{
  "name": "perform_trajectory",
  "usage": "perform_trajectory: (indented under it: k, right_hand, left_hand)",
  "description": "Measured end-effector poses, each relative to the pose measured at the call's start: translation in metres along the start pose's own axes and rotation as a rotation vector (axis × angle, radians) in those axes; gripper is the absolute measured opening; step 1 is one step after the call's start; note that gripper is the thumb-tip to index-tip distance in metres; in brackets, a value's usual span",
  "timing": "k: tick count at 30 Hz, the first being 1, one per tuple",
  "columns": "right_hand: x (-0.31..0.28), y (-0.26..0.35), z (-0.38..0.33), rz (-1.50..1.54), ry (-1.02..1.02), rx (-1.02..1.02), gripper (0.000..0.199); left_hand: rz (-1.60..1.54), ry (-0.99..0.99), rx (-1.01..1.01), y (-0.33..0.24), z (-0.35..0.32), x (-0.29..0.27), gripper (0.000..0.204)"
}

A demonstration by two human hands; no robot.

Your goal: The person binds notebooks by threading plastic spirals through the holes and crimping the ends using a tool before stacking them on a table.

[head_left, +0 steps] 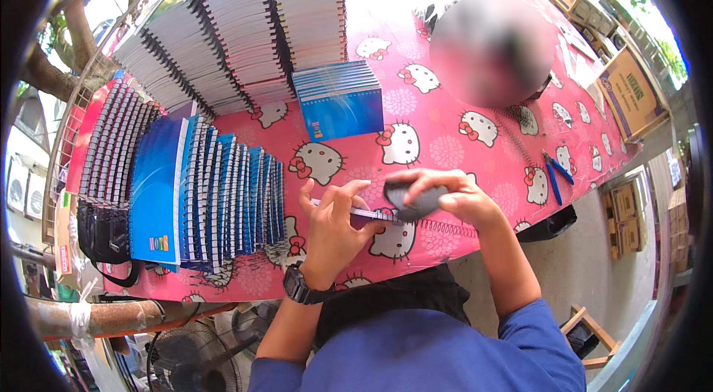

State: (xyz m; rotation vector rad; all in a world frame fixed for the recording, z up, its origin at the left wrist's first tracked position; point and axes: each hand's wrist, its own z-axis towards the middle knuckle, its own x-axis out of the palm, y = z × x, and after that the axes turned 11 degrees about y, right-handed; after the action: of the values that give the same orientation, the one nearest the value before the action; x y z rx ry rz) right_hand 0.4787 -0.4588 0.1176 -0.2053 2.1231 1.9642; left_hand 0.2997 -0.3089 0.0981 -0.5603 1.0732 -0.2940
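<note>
My left hand (333, 225), with a black watch on its wrist, grips a thin notebook (364, 211) on edge at the near middle of the table. A wire spiral coil (449, 228) runs along the notebook's edge and sticks out to the right. My right hand (462, 197) is closed on a dark grey rounded pad (420, 202), held against or just above the coil where it meets the notebook. The pad covers part of that spot, so I cannot tell whether they touch.
Blue spiral notebooks (156, 191) stand in a long row at left. A smaller blue stack (342, 113) lies ahead, before tall piles of bound paper (308, 10). Blue-handled pliers (555, 177) rest at right. A cardboard box (631, 95) stands beyond the table's right edge.
</note>
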Motion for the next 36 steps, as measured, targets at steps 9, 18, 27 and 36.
perform_trajectory:
  k: [9, 18, 27, 36]
  right_hand:
    - [0.004, 0.001, 0.002, 0.313, 0.134, -0.184, 0.036]
    - [0.0, -0.002, 0.02, -0.072, -0.073, 0.063, 0.041]
    - [0.001, 0.002, 0.026, 0.556, 0.221, -0.249, 0.034]
    - [0.019, 0.0, 0.036, 0.377, 0.112, -0.146, 0.042]
  left_hand:
    - [-0.72, -0.214, -0.2, 0.025, -0.005, 0.017, 0.086]
    - [-0.9, 0.102, -0.296, 0.041, -0.012, 0.023, 0.046]
    - [-0.829, 0.056, -0.22, 0.043, -0.012, 0.025, 0.048]
    - [-0.849, 0.124, -0.276, 0.043, -0.015, 0.023, 0.042]
